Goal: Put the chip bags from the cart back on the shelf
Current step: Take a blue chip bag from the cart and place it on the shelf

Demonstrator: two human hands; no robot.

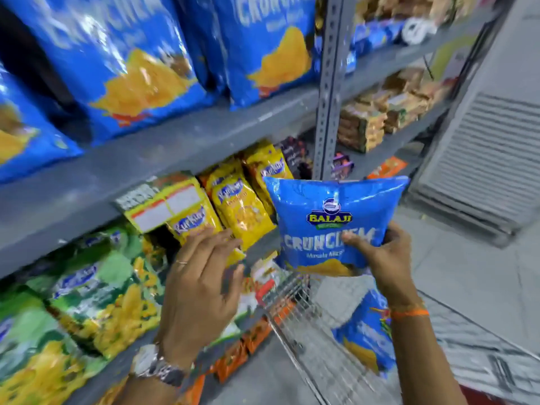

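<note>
My right hand (380, 252) grips a blue Crunchem chip bag (333, 211) by its lower edge and holds it upright above the wire cart (295, 325). Another blue chip bag (368, 337) lies inside the cart, below my right wrist. My left hand (201, 285) is open with fingers spread, just left of the held bag and in front of the yellow snack bags, holding nothing. Matching blue Crunchem bags (122, 59) stand in a row on the grey shelf (163, 159) above, at upper left.
Yellow snack bags (239, 206) and green snack bags (96, 290) fill the shelf below the blue ones. A grey perforated upright post (330, 92) divides the rack; packets sit on the shelves to its right. Orange packets line the bottom shelf. A grey louvred panel (482, 159) stands at right.
</note>
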